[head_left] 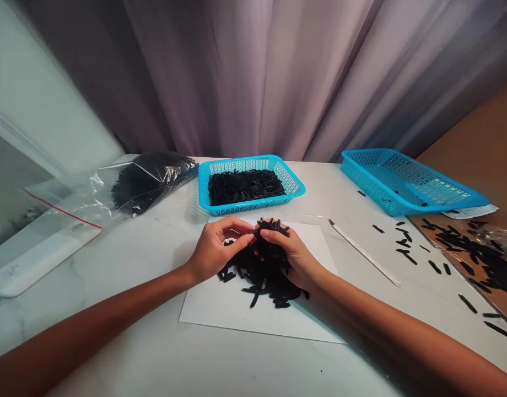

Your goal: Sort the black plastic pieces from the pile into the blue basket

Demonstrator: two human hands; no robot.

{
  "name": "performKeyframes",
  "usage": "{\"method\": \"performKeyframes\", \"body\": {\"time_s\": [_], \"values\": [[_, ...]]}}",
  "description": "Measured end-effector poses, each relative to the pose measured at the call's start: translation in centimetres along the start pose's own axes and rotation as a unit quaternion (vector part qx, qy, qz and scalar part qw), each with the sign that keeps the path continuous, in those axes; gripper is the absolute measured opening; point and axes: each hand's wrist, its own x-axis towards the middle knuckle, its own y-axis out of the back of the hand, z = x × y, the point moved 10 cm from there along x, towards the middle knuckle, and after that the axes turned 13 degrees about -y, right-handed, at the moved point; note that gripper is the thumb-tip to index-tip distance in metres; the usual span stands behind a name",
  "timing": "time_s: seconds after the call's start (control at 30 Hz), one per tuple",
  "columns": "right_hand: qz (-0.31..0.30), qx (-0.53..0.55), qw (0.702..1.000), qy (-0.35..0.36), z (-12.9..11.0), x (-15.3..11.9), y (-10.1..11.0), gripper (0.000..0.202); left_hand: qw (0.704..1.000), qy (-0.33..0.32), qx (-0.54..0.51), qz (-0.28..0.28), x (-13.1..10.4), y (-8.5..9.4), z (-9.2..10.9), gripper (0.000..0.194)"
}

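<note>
My right hand [297, 251] is closed around a bunch of small black strips [274, 225], their ends sticking up past the thumb. Thumb and forefinger of my left hand [220, 242] pinch at the edge of that bunch, seemingly on one black strip; the fingertips partly hide it. Below both hands, a loose heap of the same strips [274, 284] lies on a white sheet [220, 311]. Just beyond my hands stands a blue perforated basket [253, 208] holding many black strips [247, 186].
A clear zip bag [150, 182] with black contents lies at the left. Another blue basket [402, 207] with a few strips stands at the back right. A thin white pointed tool [365, 253] lies near scattered strips [406, 255]. More strips cover cardboard [435, 231] at the far right.
</note>
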Motion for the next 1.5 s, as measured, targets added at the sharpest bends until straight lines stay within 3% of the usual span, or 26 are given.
{"method": "performKeyframes", "body": {"time_s": [0.2,0.4,0.63,0.93,1.17,1.5], "values": [[0.033,0.026,0.999,0.026,-0.3,0.0,0.0,0.031,1.000,0.002,0.000,-0.003,-0.3,0.1,0.1,0.023],[0.046,0.021,0.999,0.019,-0.7,0.5,0.6,0.046,0.993,-0.034,0.107,0.042,-0.6,1.5,0.1,0.021],[0.019,0.008,0.999,0.025,-1.0,-0.5,-0.1,0.038,0.984,-0.078,0.152,0.051,-1.3,1.6,1.0,0.010],[0.045,-0.033,0.998,0.039,-1.5,-1.0,-0.1,0.038,0.992,-0.090,0.035,0.083,-0.6,1.8,0.4,0.016],[0.019,-0.037,0.998,0.055,-0.7,-0.5,0.0,0.025,0.995,-0.082,0.017,0.047,-0.8,0.8,-0.1,0.018],[0.054,-0.060,0.993,0.081,-0.8,-1.1,0.2,0.022,0.997,-0.062,-0.047,0.021,-1.0,0.3,0.1,0.010]]}}
